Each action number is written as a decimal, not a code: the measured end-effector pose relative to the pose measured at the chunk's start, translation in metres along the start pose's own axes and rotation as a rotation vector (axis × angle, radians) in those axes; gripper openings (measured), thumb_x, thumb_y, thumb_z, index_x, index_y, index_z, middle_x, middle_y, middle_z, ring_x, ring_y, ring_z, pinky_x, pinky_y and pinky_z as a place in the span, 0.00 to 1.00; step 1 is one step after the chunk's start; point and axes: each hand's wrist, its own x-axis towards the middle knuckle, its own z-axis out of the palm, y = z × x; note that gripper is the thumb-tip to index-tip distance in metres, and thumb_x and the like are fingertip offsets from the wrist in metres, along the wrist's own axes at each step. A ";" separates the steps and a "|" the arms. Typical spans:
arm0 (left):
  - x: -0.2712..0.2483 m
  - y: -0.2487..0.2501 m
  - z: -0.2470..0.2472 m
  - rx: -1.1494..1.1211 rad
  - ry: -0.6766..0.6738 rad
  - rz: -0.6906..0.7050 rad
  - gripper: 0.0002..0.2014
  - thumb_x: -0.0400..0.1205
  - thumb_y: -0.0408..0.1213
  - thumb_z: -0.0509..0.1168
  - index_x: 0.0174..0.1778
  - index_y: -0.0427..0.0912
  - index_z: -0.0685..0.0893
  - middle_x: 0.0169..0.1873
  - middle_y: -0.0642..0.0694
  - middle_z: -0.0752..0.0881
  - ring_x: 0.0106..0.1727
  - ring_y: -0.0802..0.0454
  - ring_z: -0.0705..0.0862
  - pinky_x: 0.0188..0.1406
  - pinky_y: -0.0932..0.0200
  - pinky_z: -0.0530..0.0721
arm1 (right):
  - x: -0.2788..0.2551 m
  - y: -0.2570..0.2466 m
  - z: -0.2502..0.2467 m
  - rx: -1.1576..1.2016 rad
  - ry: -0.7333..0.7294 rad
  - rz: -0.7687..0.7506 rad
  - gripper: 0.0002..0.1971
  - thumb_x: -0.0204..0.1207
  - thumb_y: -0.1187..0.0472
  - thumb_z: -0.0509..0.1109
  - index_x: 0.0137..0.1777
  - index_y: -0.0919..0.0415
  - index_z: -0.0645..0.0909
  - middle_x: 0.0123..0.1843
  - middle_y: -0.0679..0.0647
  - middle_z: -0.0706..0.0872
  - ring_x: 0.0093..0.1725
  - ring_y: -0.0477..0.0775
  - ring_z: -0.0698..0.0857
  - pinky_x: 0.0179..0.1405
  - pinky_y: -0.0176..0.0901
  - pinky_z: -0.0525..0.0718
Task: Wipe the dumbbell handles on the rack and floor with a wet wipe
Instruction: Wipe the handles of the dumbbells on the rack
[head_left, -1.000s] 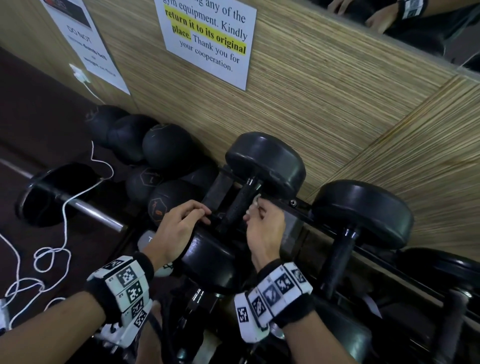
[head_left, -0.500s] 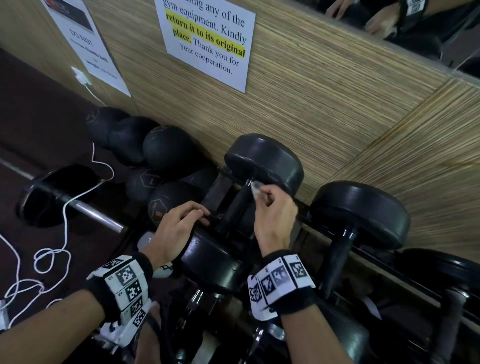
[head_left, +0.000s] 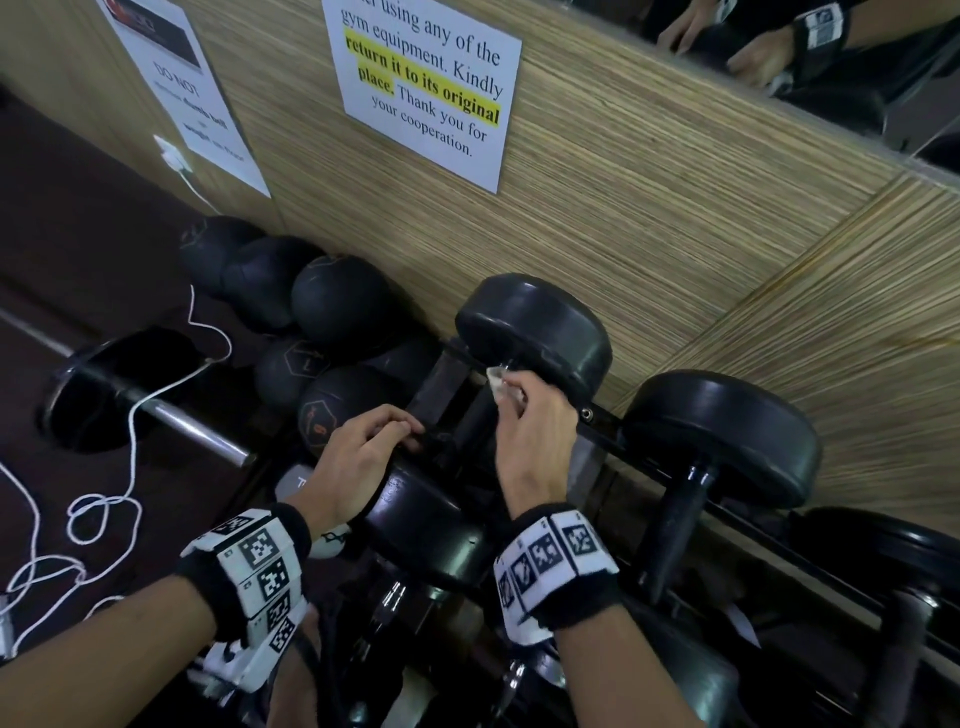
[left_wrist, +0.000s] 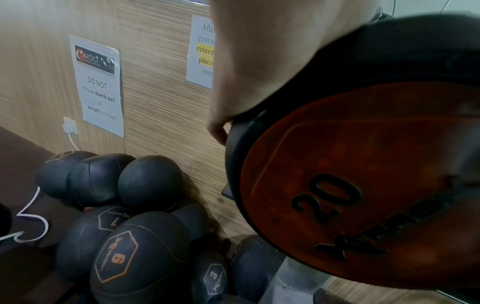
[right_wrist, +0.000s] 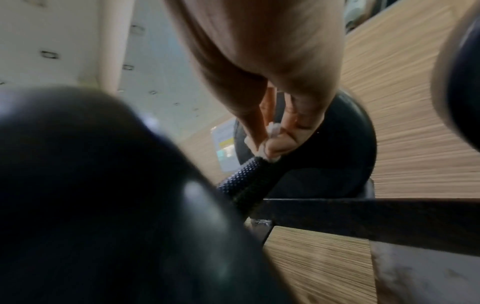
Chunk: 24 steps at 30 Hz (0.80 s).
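Note:
A black dumbbell lies on the rack, its far head (head_left: 535, 332) against the wall and its near head (head_left: 421, 519) toward me. My right hand (head_left: 524, 410) grips the white wet wipe (head_left: 497, 382) around the knurled handle (right_wrist: 246, 181), high up by the far head. The wipe (right_wrist: 272, 131) shows crumpled between thumb and fingers in the right wrist view. My left hand (head_left: 363, 452) rests on the near head, fingers curled over its inner edge. That head's orange face marked 20 (left_wrist: 363, 195) fills the left wrist view. A second dumbbell (head_left: 722, 441) sits to the right.
Several black medicine balls (head_left: 332, 312) are piled on the floor left of the rack. A barbell (head_left: 156, 410) and a white cable (head_left: 130, 452) lie on the dark floor. Paper notices (head_left: 426, 83) hang on the wooden wall. More dumbbells sit lower on the rack (head_left: 597, 415).
My right hand has slid the wipe up the handle from its middle to just below the far head. The left hand has stayed on the near head.

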 end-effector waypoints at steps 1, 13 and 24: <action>0.000 0.000 0.000 0.001 -0.005 -0.003 0.15 0.79 0.49 0.58 0.46 0.50 0.89 0.40 0.48 0.91 0.51 0.49 0.88 0.67 0.41 0.78 | 0.001 0.000 0.001 0.022 0.006 -0.003 0.10 0.84 0.64 0.70 0.62 0.54 0.87 0.58 0.52 0.90 0.58 0.48 0.87 0.60 0.41 0.86; 0.000 -0.001 -0.001 0.029 0.002 -0.011 0.15 0.79 0.50 0.57 0.45 0.53 0.89 0.41 0.48 0.90 0.50 0.48 0.87 0.65 0.39 0.79 | 0.006 -0.004 0.002 -0.063 -0.047 -0.035 0.09 0.86 0.61 0.68 0.60 0.57 0.88 0.55 0.53 0.91 0.56 0.51 0.88 0.60 0.49 0.87; -0.001 0.001 0.000 0.008 0.011 0.001 0.14 0.78 0.48 0.58 0.45 0.50 0.89 0.42 0.50 0.90 0.51 0.53 0.86 0.62 0.49 0.80 | -0.009 -0.006 0.006 -0.095 -0.298 -0.035 0.08 0.86 0.58 0.68 0.55 0.53 0.89 0.54 0.53 0.92 0.55 0.55 0.89 0.62 0.53 0.87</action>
